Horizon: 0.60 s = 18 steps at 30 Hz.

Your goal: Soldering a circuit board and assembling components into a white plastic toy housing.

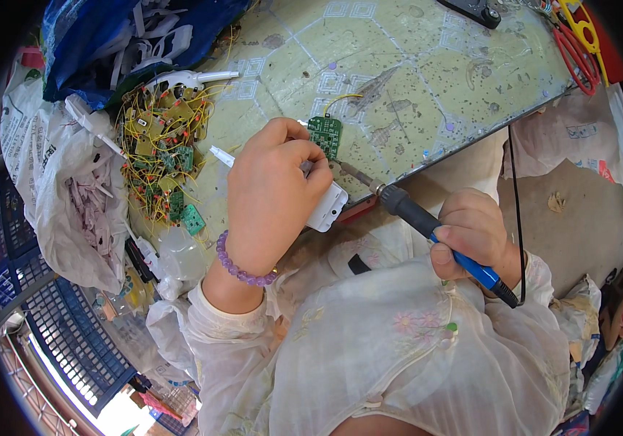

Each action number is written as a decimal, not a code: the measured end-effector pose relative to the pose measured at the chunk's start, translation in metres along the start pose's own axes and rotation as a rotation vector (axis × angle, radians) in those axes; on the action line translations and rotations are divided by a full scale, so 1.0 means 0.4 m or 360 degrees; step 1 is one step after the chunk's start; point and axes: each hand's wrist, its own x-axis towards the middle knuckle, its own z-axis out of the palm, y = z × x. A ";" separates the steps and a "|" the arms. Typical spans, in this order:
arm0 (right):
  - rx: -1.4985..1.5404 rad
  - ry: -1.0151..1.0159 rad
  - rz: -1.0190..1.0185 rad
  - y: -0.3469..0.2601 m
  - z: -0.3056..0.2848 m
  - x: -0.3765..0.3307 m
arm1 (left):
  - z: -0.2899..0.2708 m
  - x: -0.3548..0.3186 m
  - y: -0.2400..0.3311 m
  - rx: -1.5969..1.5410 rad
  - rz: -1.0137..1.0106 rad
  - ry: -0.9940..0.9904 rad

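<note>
Nearest the viewer, a blue-and-black-handled soldering iron [438,236] is clasped in the right hand [475,232], the grip closed around its handle, with a thin black cord [517,218] running up behind the wrist. The iron's metal tip is directed up and to the left, toward the left hand [271,192]. That hand's grip is closed on a white rectangular plastic casing [328,207], which protrudes just below the fingers; a purple bead bracelet [242,267] is worn at the wrist. Just above the left grip, touching the fingertips, a small green circuit board [325,134] with a yellow wire lies on the pale green patterned counter [428,80]. Well to the left of that grip, a heap of green boards tangled in yellow wires [160,156] is piled. At the counter's far right corner, red-handled scissors [574,57] are seen.
</note>
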 end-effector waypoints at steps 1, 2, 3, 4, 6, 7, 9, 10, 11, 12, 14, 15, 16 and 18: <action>-0.0002 0.0001 0.0002 0.000 0.000 -0.001 | 0.000 0.000 0.000 0.0001 0.0000 0.0000; -0.0004 0.0002 0.0004 0.000 -0.001 -0.002 | -0.001 0.000 0.001 -0.0002 -0.0001 -0.0006; -0.0004 0.0003 0.0004 0.000 -0.001 -0.002 | -0.001 0.000 0.001 -0.0004 -0.0002 -0.0012; 0.0009 -0.0009 0.0009 0.000 -0.002 -0.002 | -0.001 0.000 0.000 -0.0004 -0.0002 -0.0012; 0.0021 -0.0022 0.0016 0.000 -0.004 -0.001 | -0.001 0.000 -0.001 -0.0001 -0.0009 -0.0018; 0.0031 -0.0030 0.0014 0.000 -0.006 0.001 | -0.001 0.000 0.000 -0.0002 -0.0009 -0.0019; 0.0043 -0.0038 0.0012 0.000 -0.006 0.002 | -0.001 0.000 0.000 0.0006 -0.0011 -0.0016; 0.0029 -0.0032 0.0018 -0.001 -0.004 0.001 | -0.001 0.000 0.000 0.0006 -0.0012 -0.0016; 0.0016 -0.0027 0.0024 -0.001 -0.003 0.001 | 0.000 0.000 -0.001 0.0009 -0.0009 -0.0016; 0.0016 -0.0027 0.0024 -0.001 -0.003 0.001 | -0.001 -0.001 -0.001 0.0011 -0.0005 -0.0017; 0.0021 -0.0030 0.0030 -0.002 -0.003 0.002 | -0.001 -0.001 -0.001 0.0007 -0.0007 -0.0014; 0.0021 -0.0031 0.0031 -0.002 -0.002 0.003 | 0.000 0.000 -0.001 0.0004 -0.0008 -0.0013; 0.0030 -0.0019 0.0030 -0.003 -0.001 0.005 | 0.000 0.000 -0.001 0.0003 -0.0008 -0.0014; 0.0041 -0.0008 0.0028 -0.003 0.000 0.006 | 0.000 0.000 -0.002 0.0004 -0.0002 -0.0010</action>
